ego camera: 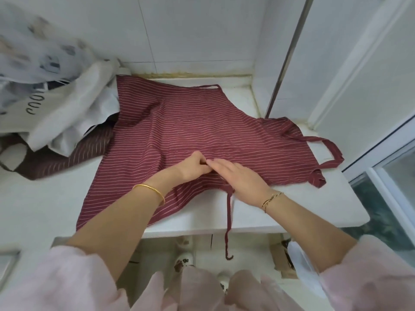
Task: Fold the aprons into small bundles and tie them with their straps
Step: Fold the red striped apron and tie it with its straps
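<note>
A dark red apron with thin white stripes lies spread flat on the white counter. Its neck loop rests at the right end, and one waist strap hangs over the counter's front edge. My left hand lies on the apron near its middle with the fingers curled, pinching the cloth. My right hand rests flat on the apron just to the right, fingers straight, fingertips touching the left hand.
At the left lie a white bag with dark lettering, a pale printed cloth and a brown striped apron partly under them. Tiled wall behind; a white door frame and glass stand at the right.
</note>
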`<state>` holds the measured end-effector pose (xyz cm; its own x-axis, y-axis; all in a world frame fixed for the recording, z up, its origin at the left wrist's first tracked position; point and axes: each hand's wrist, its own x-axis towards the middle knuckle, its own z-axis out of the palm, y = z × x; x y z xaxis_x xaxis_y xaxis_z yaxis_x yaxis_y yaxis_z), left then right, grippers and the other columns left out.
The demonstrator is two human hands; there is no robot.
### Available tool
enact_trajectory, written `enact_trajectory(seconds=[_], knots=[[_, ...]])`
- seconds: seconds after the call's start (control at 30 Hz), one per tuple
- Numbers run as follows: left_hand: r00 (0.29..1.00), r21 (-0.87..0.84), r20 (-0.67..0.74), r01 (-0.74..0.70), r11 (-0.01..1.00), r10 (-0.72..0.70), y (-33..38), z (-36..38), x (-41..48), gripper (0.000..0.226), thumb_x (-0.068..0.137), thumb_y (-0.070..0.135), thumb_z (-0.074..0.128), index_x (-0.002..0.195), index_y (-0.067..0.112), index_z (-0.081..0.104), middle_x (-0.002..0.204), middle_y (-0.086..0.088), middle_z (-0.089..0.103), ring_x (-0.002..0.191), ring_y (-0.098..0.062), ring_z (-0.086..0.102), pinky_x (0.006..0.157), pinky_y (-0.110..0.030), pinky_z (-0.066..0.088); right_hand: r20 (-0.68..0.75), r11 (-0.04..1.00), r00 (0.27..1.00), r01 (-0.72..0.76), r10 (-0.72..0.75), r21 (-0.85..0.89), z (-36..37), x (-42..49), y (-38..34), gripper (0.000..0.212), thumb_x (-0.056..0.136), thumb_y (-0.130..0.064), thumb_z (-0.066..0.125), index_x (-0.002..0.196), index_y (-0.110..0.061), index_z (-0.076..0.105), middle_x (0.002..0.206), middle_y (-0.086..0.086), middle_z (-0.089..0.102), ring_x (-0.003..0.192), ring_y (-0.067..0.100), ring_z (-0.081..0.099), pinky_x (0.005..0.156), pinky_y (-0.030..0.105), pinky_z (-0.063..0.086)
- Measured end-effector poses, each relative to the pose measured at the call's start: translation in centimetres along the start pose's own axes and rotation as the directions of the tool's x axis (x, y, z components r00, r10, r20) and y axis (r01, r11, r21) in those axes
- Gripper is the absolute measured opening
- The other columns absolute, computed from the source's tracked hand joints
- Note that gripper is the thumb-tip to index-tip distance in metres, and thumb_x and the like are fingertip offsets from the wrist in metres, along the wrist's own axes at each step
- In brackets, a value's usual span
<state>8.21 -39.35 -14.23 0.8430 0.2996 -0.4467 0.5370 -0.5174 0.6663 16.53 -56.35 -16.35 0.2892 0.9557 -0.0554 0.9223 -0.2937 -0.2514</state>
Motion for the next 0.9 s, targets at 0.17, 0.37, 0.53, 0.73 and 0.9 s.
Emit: enact_trajectory(seconds=[0.17, 0.37, 0.53, 0.73, 0.9], knots=[[0.999, 0.617, 0.039, -0.034, 0.786, 0.012, 0.5, 0.6, -1.7, 0.080, 0.074, 0.025, 0.075, 0.135, 0.021, 0.023, 0.121, -0.007, 0.043, 0.111, -0.027, 0.051, 0.089, -0.040, 0.047, -0.087, 0.946, 0.966, -0.215, 0.242, 0.241, -0.4, 2.6, 0.8, 0.028, 0.093, -0.033, 0.049, 0.117, -0.045, 0.057, 0.102, -0.018, 0.065, 0.090, 0.010, 0.045, 0.079, 0.030, 0.044], [0.873, 0.756, -0.479, 0.355, 0.550, 0.094, 0.5, -3.0, -2.0, 0.050, 0.082, 0.008, 0.059, 0.128, 0.015, 0.040, 0.126, -0.010, 0.048, 0.118, -0.031, 0.046, 0.094, -0.043, 0.040, -0.057, 0.841, 0.883, -0.421, 0.465, 0.338, -3.2, 4.1, 1.8, 0.031, 0.087, -0.018, 0.042, 0.099, -0.040, 0.061, 0.092, -0.008, 0.062, 0.095, 0.013, 0.043, 0.074, 0.030, 0.038], [0.938, 0.827, -0.021, 0.210, 0.522, -0.345, -1.3, -6.2, -2.6, 0.047, 0.083, 0.005, 0.059, 0.129, 0.007, 0.050, 0.131, -0.013, 0.053, 0.114, -0.032, 0.054, 0.095, -0.039, 0.047, 0.308, 0.891, 0.902, -0.383, 0.304, 0.243, -4.7, 4.2, 3.0, 0.029, 0.097, -0.013, 0.038, 0.074, -0.018, 0.055, 0.095, 0.002, 0.059, 0.082, 0.019, 0.053, 0.067, 0.026, 0.036], [0.572, 0.897, 0.260, 0.154, 0.414, -0.778, -1.8, -6.0, -2.1, 0.089, 0.081, 0.028, 0.072, 0.150, 0.012, 0.018, 0.157, -0.009, 0.018, 0.137, -0.032, 0.033, 0.104, -0.036, 0.038, 0.798, 0.959, 0.555, -0.263, 0.236, -0.101, -5.0, 3.7, 3.2, 0.021, 0.095, -0.018, 0.041, 0.075, -0.015, 0.044, 0.067, 0.001, 0.042, 0.055, 0.012, 0.034, 0.048, 0.021, 0.033], [0.606, 0.768, 0.235, 0.363, 0.527, -0.760, -2.4, -10.5, -0.1, 0.097, 0.071, 0.028, 0.072, 0.150, 0.016, 0.018, 0.157, -0.014, 0.015, 0.138, -0.036, 0.029, 0.108, -0.045, 0.034, 0.747, 0.825, 0.629, -0.527, 0.217, 0.205, -7.4, 6.8, 4.6, 0.016, 0.094, -0.023, 0.052, 0.088, -0.011, 0.061, 0.096, 0.005, 0.062, 0.081, 0.019, 0.057, 0.078, 0.033, 0.051]])
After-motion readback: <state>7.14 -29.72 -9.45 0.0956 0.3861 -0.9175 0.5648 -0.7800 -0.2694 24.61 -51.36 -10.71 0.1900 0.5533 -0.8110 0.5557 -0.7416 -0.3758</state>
